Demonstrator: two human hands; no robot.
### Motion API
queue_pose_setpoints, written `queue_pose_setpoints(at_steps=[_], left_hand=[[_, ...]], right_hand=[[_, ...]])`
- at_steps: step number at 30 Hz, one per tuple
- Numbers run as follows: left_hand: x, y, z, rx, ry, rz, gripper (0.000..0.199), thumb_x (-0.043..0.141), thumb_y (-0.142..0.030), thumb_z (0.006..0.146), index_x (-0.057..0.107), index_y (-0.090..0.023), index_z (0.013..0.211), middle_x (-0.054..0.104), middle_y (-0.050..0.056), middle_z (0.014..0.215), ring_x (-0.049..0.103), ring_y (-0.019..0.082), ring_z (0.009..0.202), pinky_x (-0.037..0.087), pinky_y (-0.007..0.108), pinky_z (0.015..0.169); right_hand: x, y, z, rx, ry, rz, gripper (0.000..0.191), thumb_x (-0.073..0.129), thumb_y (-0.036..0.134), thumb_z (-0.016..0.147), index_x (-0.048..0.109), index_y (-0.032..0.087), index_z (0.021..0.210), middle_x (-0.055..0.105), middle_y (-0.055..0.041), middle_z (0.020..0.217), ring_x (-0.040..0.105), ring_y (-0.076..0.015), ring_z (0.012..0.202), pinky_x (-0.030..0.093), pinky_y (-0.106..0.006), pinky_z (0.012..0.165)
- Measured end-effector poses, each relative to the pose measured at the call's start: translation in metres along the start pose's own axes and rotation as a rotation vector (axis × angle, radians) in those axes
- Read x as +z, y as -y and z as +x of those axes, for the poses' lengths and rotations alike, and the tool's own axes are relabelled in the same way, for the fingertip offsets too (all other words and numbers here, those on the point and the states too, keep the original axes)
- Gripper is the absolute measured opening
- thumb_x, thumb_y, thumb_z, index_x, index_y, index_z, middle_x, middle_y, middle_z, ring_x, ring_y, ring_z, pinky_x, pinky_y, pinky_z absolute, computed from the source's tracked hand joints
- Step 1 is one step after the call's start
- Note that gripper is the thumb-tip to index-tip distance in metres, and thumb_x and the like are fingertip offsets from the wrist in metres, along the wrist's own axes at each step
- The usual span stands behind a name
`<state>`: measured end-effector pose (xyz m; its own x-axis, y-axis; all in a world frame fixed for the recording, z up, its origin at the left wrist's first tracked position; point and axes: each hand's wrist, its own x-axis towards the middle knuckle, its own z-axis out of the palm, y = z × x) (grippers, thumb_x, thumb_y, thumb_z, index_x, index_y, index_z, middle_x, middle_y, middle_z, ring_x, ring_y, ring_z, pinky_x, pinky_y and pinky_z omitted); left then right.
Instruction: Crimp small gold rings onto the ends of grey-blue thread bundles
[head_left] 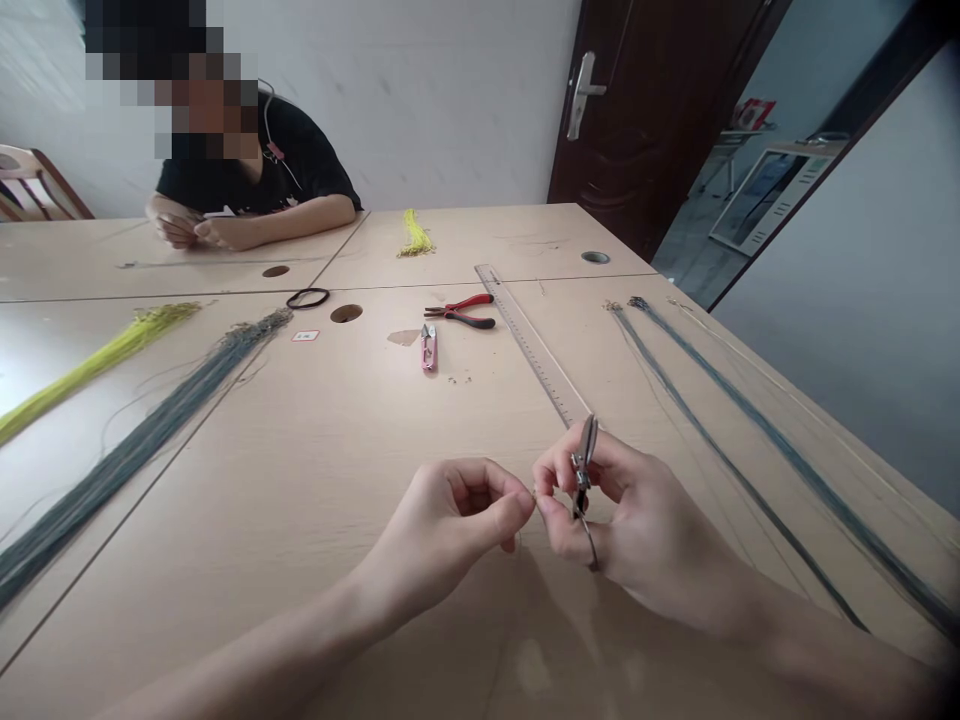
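My left hand [469,510] is closed in a pinch, thumb against forefinger, on a thin cord whose fine end hangs below the fingers. Its fingertips meet those of my right hand [630,510] above the table. My right hand holds small metal thread snips [583,465], blades upward, with a loop round a finger. Right finger and thumb also pinch together at a tiny piece between the hands, too small to make out. Just beyond the right hand lies a clear ruler [532,350]. Farther off are red-and-black pliers [469,312] and pink thread snips [429,350].
Grey-blue cord bundles lie left [150,450] and right [780,430]. Yellow cords lie at left [97,365] and at the back [415,235]. A black ring [307,298], a small label [305,336] and table holes [346,314] are around. Another person [255,180] sits across the table.
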<state>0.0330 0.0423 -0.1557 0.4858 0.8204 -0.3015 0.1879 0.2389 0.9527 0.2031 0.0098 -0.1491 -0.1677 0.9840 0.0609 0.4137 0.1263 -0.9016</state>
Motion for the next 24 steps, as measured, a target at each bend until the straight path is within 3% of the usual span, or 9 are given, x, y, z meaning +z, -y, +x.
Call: queue_pose_setpoints(at_steps=[9, 14, 24], left_hand=[[-0.007, 0.003, -0.001, 0.092, -0.092, -0.075, 0.021, 0.058, -0.031, 0.082, 0.059, -0.016, 0.067, 0.056, -0.003, 0.057, 0.046, 0.01, 0.057, 0.033, 0.024, 0.059], [-0.013, 0.003, 0.0, 0.215, -0.168, -0.222, 0.024, 0.061, -0.035, 0.082, 0.059, -0.018, 0.066, 0.055, -0.004, 0.058, 0.046, 0.01, 0.06, 0.035, 0.024, 0.062], [-0.011, 0.002, -0.002, 0.252, -0.214, -0.229, 0.025, 0.061, -0.035, 0.084, 0.057, -0.018, 0.065, 0.053, -0.004, 0.058, 0.047, 0.01, 0.061, 0.036, 0.024, 0.063]], right_hand=[[0.0, 0.001, -0.001, 0.026, -0.029, 0.002, 0.016, 0.055, 0.016, 0.079, 0.042, 0.024, 0.075, 0.05, 0.0065, 0.073, 0.05, -0.0105, 0.069, 0.042, -0.022, 0.058], [-0.001, 0.009, -0.003, 0.053, 0.112, -0.091, 0.012, 0.051, 0.025, 0.084, 0.045, 0.023, 0.074, 0.047, 0.006, 0.066, 0.046, -0.0094, 0.062, 0.039, -0.022, 0.056], [0.002, 0.004, -0.002, 0.124, 0.244, -0.287, 0.035, 0.059, 0.04, 0.08, 0.036, 0.02, 0.062, 0.038, 0.0083, 0.054, 0.032, -0.0068, 0.048, 0.026, -0.022, 0.043]])
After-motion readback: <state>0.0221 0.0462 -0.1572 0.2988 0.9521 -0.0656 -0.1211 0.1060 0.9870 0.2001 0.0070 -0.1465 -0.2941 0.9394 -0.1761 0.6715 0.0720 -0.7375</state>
